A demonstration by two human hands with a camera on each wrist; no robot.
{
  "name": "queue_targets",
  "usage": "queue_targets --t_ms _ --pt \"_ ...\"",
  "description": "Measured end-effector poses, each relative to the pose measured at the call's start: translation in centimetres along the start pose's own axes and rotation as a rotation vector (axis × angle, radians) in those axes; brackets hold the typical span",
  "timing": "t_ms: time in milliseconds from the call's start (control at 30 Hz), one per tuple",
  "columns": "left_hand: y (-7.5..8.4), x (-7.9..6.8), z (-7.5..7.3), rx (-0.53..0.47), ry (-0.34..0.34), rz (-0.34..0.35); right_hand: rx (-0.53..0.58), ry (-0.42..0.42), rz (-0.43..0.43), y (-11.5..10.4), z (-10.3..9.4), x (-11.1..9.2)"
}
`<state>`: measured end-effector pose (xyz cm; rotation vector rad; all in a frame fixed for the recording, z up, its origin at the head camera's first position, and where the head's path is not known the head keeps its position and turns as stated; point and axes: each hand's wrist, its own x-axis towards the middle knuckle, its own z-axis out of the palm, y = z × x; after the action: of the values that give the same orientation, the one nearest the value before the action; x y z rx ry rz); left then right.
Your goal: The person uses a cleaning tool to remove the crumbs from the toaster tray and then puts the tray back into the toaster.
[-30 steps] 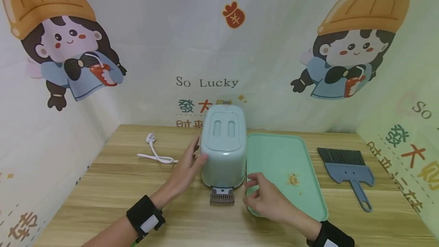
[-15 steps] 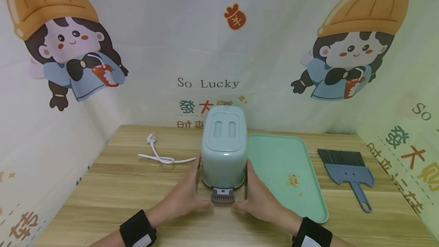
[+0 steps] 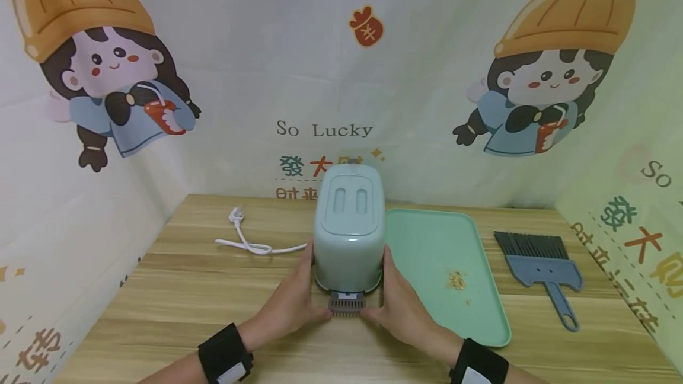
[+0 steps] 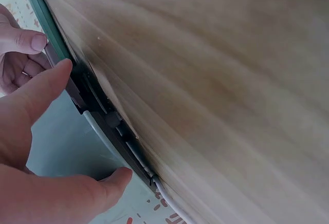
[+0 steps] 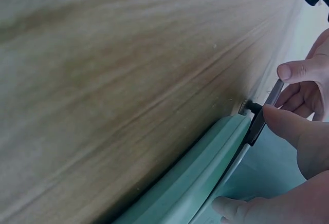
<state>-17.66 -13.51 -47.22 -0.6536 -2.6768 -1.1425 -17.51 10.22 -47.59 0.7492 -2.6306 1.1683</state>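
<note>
A mint-green toaster (image 3: 349, 253) with a lid on top stands upright mid-table, its narrow end facing me. At that end's base a dark ribbed tab (image 3: 347, 304) sticks out low over the table; it looks like a crumb tray's front. My left hand (image 3: 285, 307) lies along the toaster's left side, its thumb (image 4: 54, 82) at the tab's left corner. The right hand (image 3: 408, 307) mirrors it, with a thumb (image 5: 282, 121) against the tab's right corner. Fingers of both hands rest along the toaster's lower sides, partly hidden in the head view.
A white power cord (image 3: 256, 248) with its plug lies looped left of the toaster. To the right is a green tray (image 3: 432, 236) bearing a small heap of crumbs (image 3: 456, 280). Beyond it lies a blue hand brush (image 3: 544, 269). Printed cloth hangs behind the wooden table (image 3: 203, 289).
The right hand has come from the tray's left edge to the toaster, and both thumbs have come to the ribbed tab. The tab has shifted slightly toward the toaster.
</note>
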Motion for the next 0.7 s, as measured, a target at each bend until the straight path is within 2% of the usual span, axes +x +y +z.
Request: queue_targets --t_ms 200,467,700 --pt "-0.14 0.14 0.03 0.063 0.015 -0.027 -0.034 0.021 -0.004 -0.03 0.09 0.08" --pt "-0.15 0.29 -0.05 0.108 0.055 0.012 -0.058 0.048 0.033 -0.04 0.46 0.15" --pt "-0.02 0.47 -0.07 0.122 0.080 0.027 -0.061 0.079 0.018 0.06 0.69 0.42"
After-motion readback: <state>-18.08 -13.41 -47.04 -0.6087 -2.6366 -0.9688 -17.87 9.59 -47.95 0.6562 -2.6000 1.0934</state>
